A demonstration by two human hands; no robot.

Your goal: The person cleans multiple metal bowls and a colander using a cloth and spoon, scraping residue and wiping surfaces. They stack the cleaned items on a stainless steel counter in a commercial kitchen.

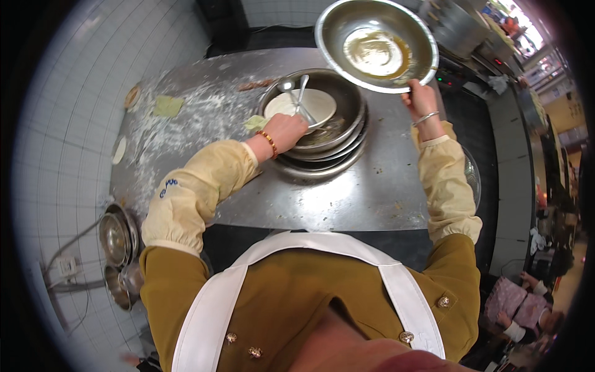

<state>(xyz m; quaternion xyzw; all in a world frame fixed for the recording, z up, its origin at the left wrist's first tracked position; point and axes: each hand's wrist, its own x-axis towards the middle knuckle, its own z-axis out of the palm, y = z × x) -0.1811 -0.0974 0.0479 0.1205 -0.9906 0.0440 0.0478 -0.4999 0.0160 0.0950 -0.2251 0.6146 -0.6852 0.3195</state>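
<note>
My right hand (422, 101) grips the near rim of a wide stainless-steel basin (334, 51), holding it up past the far right of the table. Yellow-brown oily liquid (404, 60) lies in its bottom. My left hand (284, 132) is closed at the near rim of a white bowl (274, 106), which sits within a stack of metal basins (325, 165). Two metal spoons or ladles (302, 90) rest in the white bowl. My fingertips hide part of its rim and the lower utensil ends. Some wet residue (332, 128) shows in the top basin beside the bowl.
The stainless-steel table (381, 186) carries scattered flour (186, 121) on its left side. A green dough sheet (168, 106) lies there, with another green piece (255, 122) by my left hand. Metal pans (116, 237) stand left, below table level. Another person (520, 302) is at lower right.
</note>
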